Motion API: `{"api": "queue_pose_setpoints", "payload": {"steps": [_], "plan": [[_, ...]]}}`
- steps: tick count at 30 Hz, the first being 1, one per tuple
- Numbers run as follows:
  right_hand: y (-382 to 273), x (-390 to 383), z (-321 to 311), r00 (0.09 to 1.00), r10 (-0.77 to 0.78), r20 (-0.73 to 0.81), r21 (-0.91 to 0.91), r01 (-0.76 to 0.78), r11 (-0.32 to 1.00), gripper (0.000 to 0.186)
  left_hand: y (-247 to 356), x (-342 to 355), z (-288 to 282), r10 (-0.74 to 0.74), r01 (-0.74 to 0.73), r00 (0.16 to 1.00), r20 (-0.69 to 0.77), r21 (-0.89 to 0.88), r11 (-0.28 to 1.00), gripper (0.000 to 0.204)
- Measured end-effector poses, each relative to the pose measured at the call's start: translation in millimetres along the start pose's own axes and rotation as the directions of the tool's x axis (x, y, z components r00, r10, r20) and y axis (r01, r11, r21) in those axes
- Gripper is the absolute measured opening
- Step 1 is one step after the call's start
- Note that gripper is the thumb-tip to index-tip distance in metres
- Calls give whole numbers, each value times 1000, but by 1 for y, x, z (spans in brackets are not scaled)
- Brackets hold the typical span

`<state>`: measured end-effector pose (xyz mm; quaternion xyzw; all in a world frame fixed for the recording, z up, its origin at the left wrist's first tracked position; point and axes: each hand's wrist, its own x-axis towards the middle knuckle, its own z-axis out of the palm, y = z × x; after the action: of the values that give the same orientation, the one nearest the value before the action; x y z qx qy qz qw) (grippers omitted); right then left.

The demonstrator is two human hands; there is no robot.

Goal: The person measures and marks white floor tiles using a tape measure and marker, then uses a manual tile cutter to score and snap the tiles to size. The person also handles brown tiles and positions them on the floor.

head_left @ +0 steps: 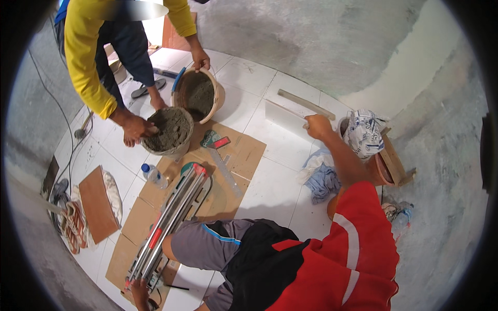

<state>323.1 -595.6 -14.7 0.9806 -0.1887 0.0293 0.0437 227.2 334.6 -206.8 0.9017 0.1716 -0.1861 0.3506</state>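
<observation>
Your left hand [139,291] rests near the base of the tile cutter [168,223] on the cardboard [244,150]; whether it grips I cannot tell. Your right hand [317,126] is closed on the white tile's [282,116] edge, upright. Farther off, a co-worker's hands [139,127] hold two mortar buckets [174,129].

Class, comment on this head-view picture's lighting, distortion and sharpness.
Head view: soft, even light with faint shadows; fisheye bends the white floor tiles toward a black rim; the tile cutter is sharp; a co-worker's face at the top edge is blurred.
</observation>
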Motion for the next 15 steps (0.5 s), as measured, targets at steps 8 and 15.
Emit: {"api": "queue_pose_setpoints", "payload": {"steps": [8, 15], "plan": [[-32, -51, 22, 989, -29, 144, -20, 32, 999, 20, 19, 12, 12, -39, 35, 995, 90, 47, 998, 35], [-71, -94, 64, 969, -165, 185, -27, 173, 985, 28, 21, 9, 15, -12, -9, 992, 129, 161, 987, 36]]}}
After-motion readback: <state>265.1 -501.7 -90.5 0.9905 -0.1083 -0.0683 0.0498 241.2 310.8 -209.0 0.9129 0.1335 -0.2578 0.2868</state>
